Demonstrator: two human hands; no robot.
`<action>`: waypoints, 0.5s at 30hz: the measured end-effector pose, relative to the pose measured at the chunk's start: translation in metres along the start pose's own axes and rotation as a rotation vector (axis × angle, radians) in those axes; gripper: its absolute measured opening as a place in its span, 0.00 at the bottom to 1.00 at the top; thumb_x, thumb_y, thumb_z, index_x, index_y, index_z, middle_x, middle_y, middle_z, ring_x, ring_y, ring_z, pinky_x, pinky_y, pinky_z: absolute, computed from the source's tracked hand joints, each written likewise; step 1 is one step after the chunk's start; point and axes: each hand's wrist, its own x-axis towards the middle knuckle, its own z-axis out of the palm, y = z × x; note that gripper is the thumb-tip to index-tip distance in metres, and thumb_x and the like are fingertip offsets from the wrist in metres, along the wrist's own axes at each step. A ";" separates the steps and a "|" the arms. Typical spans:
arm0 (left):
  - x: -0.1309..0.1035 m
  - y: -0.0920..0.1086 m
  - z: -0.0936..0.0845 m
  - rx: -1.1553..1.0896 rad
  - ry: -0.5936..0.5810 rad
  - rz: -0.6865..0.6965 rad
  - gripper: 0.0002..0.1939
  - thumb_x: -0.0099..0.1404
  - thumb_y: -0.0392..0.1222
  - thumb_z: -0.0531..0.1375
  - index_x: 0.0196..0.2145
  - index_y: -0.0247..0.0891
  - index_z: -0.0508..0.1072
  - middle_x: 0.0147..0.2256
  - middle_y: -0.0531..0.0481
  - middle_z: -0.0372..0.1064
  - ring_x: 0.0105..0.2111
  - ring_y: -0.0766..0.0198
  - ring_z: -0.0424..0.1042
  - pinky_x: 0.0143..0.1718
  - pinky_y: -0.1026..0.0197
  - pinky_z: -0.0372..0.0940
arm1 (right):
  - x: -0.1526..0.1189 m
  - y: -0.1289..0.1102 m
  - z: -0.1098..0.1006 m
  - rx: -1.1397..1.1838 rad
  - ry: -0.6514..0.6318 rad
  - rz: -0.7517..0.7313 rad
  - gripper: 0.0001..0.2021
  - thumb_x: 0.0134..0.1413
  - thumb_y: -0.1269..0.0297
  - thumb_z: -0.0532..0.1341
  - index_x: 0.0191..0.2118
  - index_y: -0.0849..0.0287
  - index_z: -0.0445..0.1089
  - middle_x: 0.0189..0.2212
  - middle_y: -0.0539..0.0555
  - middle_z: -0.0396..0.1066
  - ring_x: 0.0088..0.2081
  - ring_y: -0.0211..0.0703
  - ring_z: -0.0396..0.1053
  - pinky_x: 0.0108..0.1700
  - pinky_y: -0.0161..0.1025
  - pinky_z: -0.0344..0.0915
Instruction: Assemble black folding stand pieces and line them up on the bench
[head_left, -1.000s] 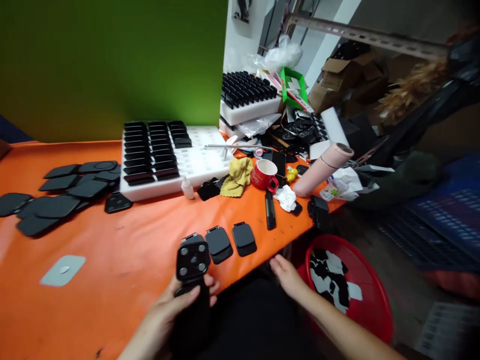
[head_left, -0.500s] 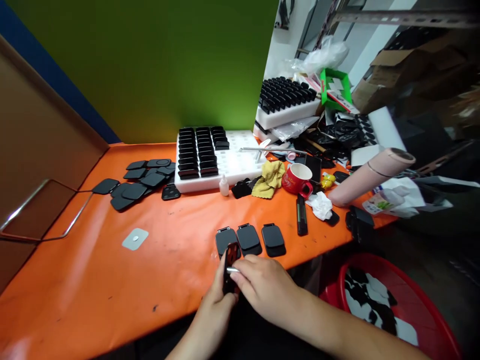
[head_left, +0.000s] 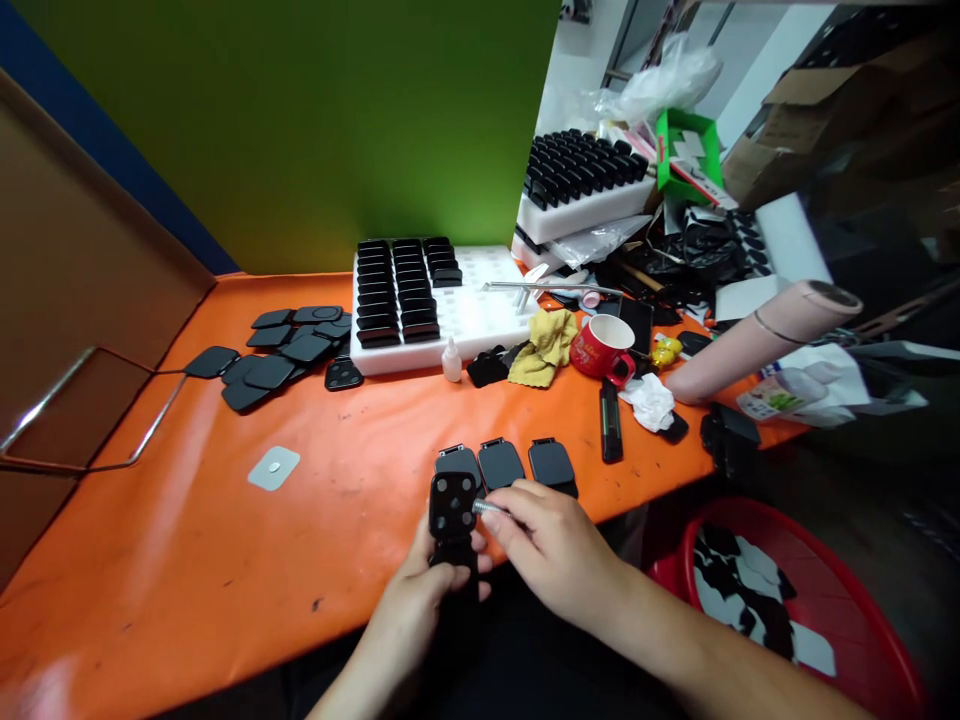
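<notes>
In my left hand (head_left: 424,600) is a black hinged plate (head_left: 453,490), opened out and tilted up, its inner face showing several small round discs set near the corners. My right hand (head_left: 562,548) pinches a short silver ribbed rod (head_left: 487,507) that looks like a stack of small discs. The rod's tip is at the right edge of the plate. Just beyond my hands, three similar black plates lie in a row: a left one (head_left: 456,459), a middle one (head_left: 501,465) and a right one (head_left: 552,464).
A white foam tray (head_left: 484,300) holds rows of black pieces. More black plates (head_left: 270,371) are piled at left, near a grey square (head_left: 274,468). Further right are a small bottle (head_left: 451,361), yellow cloth (head_left: 546,350), red mug (head_left: 600,350), pink tumbler (head_left: 757,345) and red basin (head_left: 847,600).
The plate in my left hand has turned from edge-on to showing its disc-studded face. My right hand has moved slightly right, and the silver rod shows more plainly. The view has shifted slightly.
</notes>
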 end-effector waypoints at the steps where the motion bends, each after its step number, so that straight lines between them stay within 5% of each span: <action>1: 0.000 -0.001 0.000 0.013 0.001 0.004 0.36 0.49 0.30 0.54 0.56 0.42 0.53 0.42 0.46 0.69 0.42 0.53 0.70 0.41 0.51 0.66 | 0.001 0.001 -0.002 -0.005 0.014 0.011 0.10 0.60 0.66 0.49 0.39 0.57 0.67 0.32 0.51 0.67 0.34 0.36 0.66 0.37 0.33 0.62; 5: 0.003 -0.011 0.001 0.253 0.018 0.175 0.40 0.53 0.29 0.53 0.61 0.46 0.43 0.56 0.46 0.57 0.51 0.54 0.63 0.48 0.53 0.62 | 0.011 0.001 -0.001 -0.153 0.000 0.007 0.10 0.59 0.63 0.50 0.37 0.58 0.67 0.32 0.52 0.67 0.34 0.39 0.66 0.36 0.35 0.62; 9: 0.005 -0.015 -0.004 0.577 0.110 0.414 0.36 0.56 0.29 0.51 0.61 0.45 0.46 0.61 0.53 0.46 0.60 0.58 0.45 0.59 0.56 0.44 | 0.018 -0.003 0.006 -0.315 -0.018 -0.052 0.12 0.60 0.63 0.47 0.34 0.58 0.66 0.29 0.52 0.66 0.30 0.39 0.65 0.32 0.35 0.60; 12: 0.004 -0.014 -0.008 0.627 0.116 0.414 0.35 0.55 0.29 0.51 0.60 0.46 0.49 0.59 0.51 0.52 0.58 0.58 0.51 0.58 0.56 0.46 | 0.019 -0.001 0.009 -0.389 -0.037 -0.073 0.13 0.61 0.63 0.46 0.36 0.59 0.67 0.29 0.53 0.66 0.29 0.39 0.65 0.29 0.35 0.59; 15: 0.003 -0.009 -0.009 0.404 0.040 0.247 0.36 0.52 0.29 0.52 0.59 0.44 0.51 0.49 0.46 0.64 0.47 0.55 0.65 0.48 0.53 0.60 | 0.023 0.004 0.006 -0.243 -0.069 -0.071 0.12 0.60 0.63 0.49 0.36 0.59 0.68 0.30 0.52 0.67 0.31 0.38 0.66 0.32 0.34 0.60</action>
